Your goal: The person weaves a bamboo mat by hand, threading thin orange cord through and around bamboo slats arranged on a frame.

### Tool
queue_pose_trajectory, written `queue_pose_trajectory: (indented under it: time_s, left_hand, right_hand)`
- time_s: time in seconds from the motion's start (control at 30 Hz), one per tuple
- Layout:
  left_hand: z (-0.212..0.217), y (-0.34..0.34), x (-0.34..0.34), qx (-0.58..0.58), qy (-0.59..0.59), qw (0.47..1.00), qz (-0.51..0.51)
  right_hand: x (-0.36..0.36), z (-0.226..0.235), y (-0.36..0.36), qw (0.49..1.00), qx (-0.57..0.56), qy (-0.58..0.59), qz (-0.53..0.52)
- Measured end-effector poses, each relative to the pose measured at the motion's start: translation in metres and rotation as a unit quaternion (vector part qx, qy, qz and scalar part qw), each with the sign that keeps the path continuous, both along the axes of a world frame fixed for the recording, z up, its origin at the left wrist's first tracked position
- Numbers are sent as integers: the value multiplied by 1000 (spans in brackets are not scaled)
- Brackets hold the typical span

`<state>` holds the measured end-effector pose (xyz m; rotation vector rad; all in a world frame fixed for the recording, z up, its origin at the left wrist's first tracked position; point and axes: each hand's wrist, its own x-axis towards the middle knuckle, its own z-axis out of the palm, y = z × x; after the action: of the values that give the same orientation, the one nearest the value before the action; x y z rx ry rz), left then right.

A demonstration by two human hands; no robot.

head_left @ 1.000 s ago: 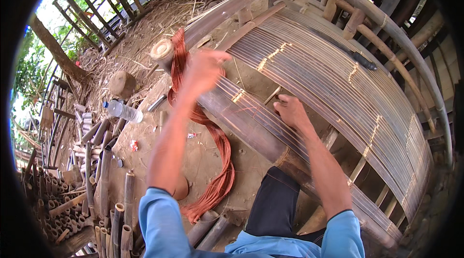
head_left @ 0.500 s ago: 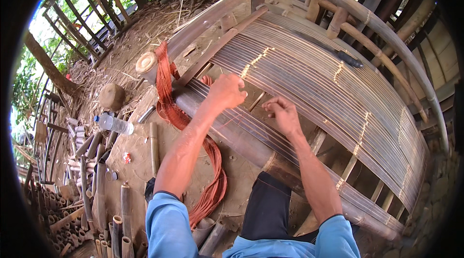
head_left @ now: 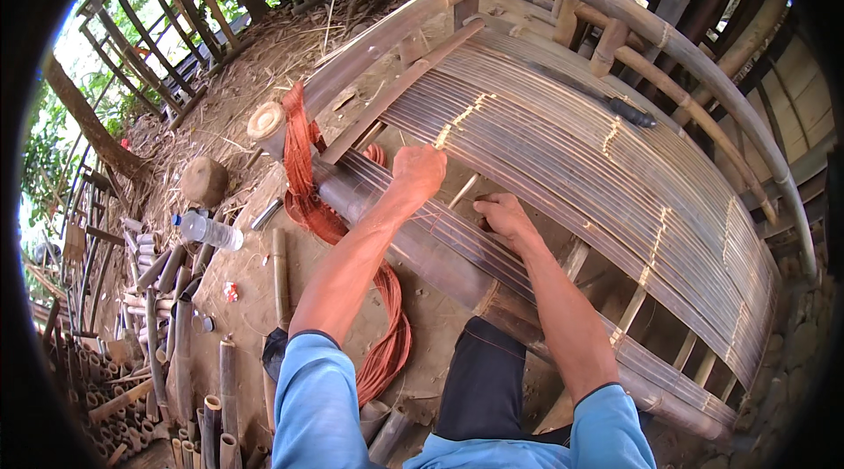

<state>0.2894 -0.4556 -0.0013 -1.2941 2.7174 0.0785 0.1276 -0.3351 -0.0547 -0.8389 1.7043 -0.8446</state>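
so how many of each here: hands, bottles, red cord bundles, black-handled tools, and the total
Hands: 2, left hand and right hand
Bottle: 1
Red cord bundle: 1
Black-handled tool: 1
Total: 5

We can read no words, labels, numbers or signs around our left hand [head_left: 418,172] or our right hand [head_left: 504,215].

Your left hand [head_left: 418,174] and right hand [head_left: 505,218] hide their own fingertips; whether they pinch anything, you cannot tell. Your left forearm [head_left: 347,271] covers part of the orange bundle [head_left: 301,148]. The lower edge crops your blue sleeves [head_left: 318,399], the dark rim the bamboo pile [head_left: 119,393].
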Motion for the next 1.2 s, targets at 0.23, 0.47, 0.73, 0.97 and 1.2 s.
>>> queue_pose_trajectory:
  time_s: [0.23, 0.47, 0.73, 0.97, 1.2]
  left_hand:
    - [-39, -14, -11, 165, -39, 983, -66]
    - [26, 3, 27, 97, 132, 985, -49]
    - [51, 37, 57, 666, 524, 528, 51]
    - [31, 87, 47, 472, 489, 729, -77]
    - [68, 72, 152, -256, 296, 920, -16]
  right_hand:
    - [9, -11, -15, 998, 35, -40, 37]
    - [-6, 38, 37, 978, -60, 173, 104]
    - [-19, 100, 75, 954, -251, -138, 84]
    - [19, 127, 90, 927, -316, 11, 201]
    - [-4, 112, 83, 936, -267, 230, 26]
